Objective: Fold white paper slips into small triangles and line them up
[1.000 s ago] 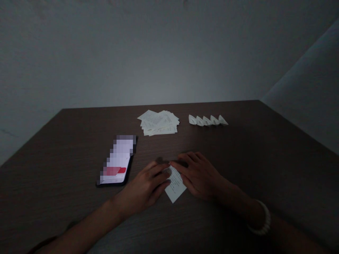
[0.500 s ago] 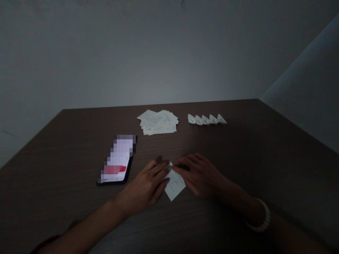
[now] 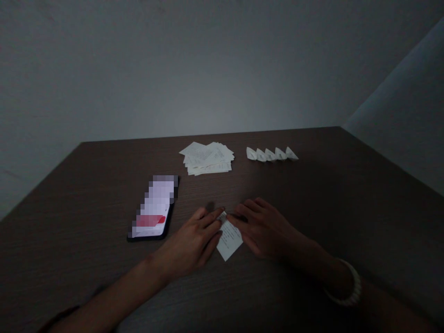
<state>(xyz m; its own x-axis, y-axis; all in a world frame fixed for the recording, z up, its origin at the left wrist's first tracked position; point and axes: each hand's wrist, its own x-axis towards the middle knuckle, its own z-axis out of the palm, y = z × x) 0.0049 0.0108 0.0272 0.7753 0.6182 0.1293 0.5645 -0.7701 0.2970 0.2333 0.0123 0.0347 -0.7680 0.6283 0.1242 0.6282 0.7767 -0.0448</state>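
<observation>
A small printed paper (image 3: 229, 243) lies on the dark wooden table between my hands, one corner toward me. My left hand (image 3: 196, 240) grips its left side, fingertips and thumb resting on the sheet. From the other side, my right hand (image 3: 265, 229) holds the upper right edge, its index finger reaching to the top corner close to the left index finger. The top corner is partly hidden under the fingertips, so I cannot make out any fold there. A pale beaded bracelet (image 3: 356, 283) circles my right wrist.
Beyond my hands, a loose pile of printed papers (image 3: 208, 158) lies on the table (image 3: 114, 171). To its right, several small folded paper pieces (image 3: 270, 155) stand in a row. A phone (image 3: 154, 208) with its screen lit lies left of my hands. A wall (image 3: 208, 69) rises behind the table.
Both hands stay on the paper in nearly the same pose, with only slight finger shifts at the top corner. The view has tilted a little.
</observation>
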